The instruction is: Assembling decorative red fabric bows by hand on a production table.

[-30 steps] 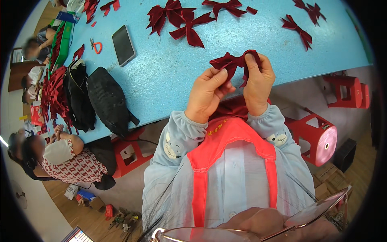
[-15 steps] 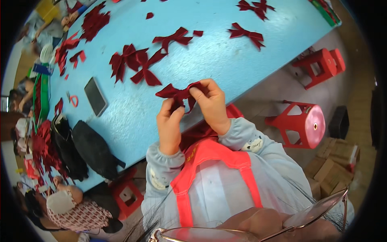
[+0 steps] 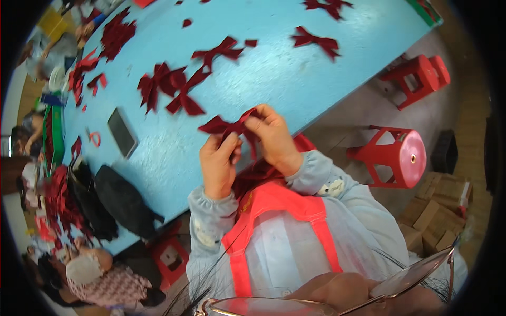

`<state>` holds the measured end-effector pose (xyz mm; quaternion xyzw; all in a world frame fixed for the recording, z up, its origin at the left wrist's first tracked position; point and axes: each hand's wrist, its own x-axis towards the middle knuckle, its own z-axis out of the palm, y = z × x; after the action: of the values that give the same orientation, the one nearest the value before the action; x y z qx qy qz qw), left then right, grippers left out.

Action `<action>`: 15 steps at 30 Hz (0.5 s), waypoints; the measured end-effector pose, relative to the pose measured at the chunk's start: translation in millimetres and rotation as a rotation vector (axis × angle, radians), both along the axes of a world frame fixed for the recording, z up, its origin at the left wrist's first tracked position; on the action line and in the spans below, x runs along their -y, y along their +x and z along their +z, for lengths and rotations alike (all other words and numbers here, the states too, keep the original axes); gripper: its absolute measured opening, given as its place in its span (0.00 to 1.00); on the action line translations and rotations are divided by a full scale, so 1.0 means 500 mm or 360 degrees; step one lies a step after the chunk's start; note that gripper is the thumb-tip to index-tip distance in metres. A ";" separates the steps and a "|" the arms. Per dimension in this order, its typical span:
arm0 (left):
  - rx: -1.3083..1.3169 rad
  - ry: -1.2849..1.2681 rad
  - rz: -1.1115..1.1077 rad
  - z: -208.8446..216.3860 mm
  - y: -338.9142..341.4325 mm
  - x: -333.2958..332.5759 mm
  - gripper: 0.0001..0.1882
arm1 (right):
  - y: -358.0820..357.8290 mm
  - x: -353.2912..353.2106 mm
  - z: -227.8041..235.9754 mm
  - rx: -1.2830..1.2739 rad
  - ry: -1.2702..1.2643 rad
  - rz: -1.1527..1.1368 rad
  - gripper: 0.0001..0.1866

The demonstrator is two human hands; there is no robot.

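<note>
Between both hands, above the near edge of the blue table, I hold a dark red velvet bow (image 3: 227,125). My left hand (image 3: 219,160) pinches its lower middle with thumb and fingers. At the bow's right loop, my right hand (image 3: 273,136) is closed with thumb against fingers. Part of the bow is hidden behind the fingers. Farther up the table lie finished-looking bows: a cluster (image 3: 161,84) to the left, one bow (image 3: 219,52) beyond it, and another bow (image 3: 317,43) to the right.
A phone (image 3: 122,132), red-handled scissors (image 3: 95,139) and a black pouch (image 3: 124,200) lie on the blue table (image 3: 263,79) to my left. Red stools (image 3: 403,158) stand to the right, near cardboard boxes (image 3: 437,216). Another person (image 3: 100,274) sits at lower left.
My left thumb and fingers have shifted up against the bow's middle. The bow's left loop has tipped slightly. The whole view has turned a little, so the table things appear shifted left.
</note>
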<state>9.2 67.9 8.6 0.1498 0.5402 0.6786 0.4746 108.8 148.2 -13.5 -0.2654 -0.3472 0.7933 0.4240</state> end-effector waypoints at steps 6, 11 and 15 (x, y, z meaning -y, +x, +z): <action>0.0203 -0.0018 -0.0036 -0.009 -0.004 -0.017 0.05 | 0.008 -0.014 0.009 0.0062 0.0037 -0.0077 0.07; 0.0018 -0.0043 -0.0014 0.000 -0.011 -0.007 0.05 | 0.018 -0.032 0.012 0.0222 0.0110 0.0299 0.08; -0.0107 -0.0014 -0.0017 0.002 -0.009 -0.001 0.05 | 0.018 -0.027 0.005 0.0337 0.0318 0.0369 0.08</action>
<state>4.8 68.3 9.5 0.1734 0.5581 0.6682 0.4603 118.0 161.5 -10.9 -0.2621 -0.4952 0.7660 0.3150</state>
